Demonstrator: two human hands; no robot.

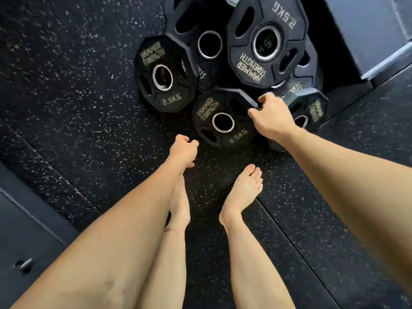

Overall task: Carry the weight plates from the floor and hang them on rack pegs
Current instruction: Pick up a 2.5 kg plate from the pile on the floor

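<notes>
Several black Hammer Strength weight plates lie in a heap on the speckled rubber floor. The nearest 2.5 kg plate [209, 110] lies flat in front of my feet. My right hand [272, 119] pinches its right rim, thumb on the face and fingers curled over the edge. My left hand [184, 146] hovers by the plate's lower left edge, loosely curled and holding nothing. Another 2.5 kg plate [171, 100] lies to the left. A third [252, 68] rests on larger plates [189, 18] behind. One more plate [312, 108] is partly hidden by my right hand. No rack pegs are in view.
My bare feet [243, 190] stand just short of the heap. A grey box [367, 30] sits at the upper right beside the plates. A dark grey platform [22, 219] borders the floor at the lower left. Speckled floor stretches to the left of the heap.
</notes>
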